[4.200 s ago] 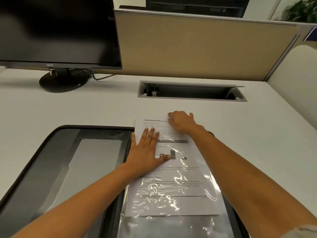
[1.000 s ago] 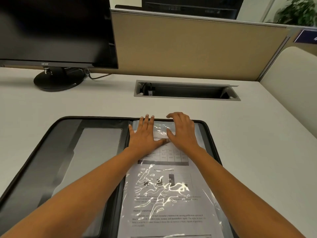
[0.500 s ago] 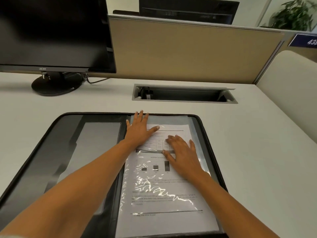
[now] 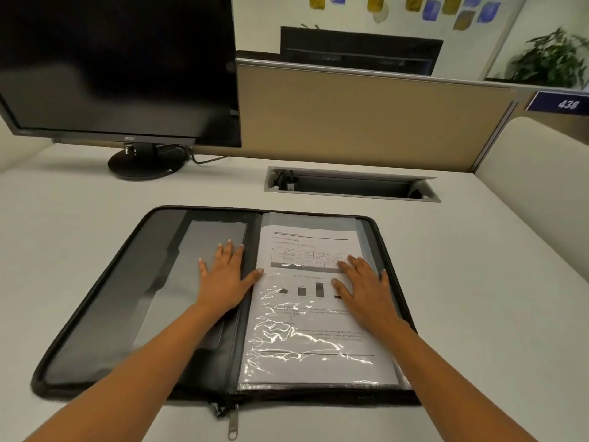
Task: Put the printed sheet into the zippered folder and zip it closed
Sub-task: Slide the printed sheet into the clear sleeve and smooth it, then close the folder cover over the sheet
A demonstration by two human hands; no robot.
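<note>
With the printed sheet (image 4: 312, 317) sleeved in the open zippered folder (image 4: 127, 298), left hand (image 4: 223, 282) and right hand (image 4: 366, 291) lay flat, empty; zipping from the six-o'clock pull (image 4: 232, 425) remained.

Single head-worn view, looking forward and down, close over the desk (image 4: 478, 282)

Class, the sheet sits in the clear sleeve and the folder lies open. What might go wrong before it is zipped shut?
1. The clear sleeve reaches the right rim of the folder; its edge may catch in the zip.
2. The sleeve lies wrinkled over the printed sheet; closing the cover might crease it.
</note>
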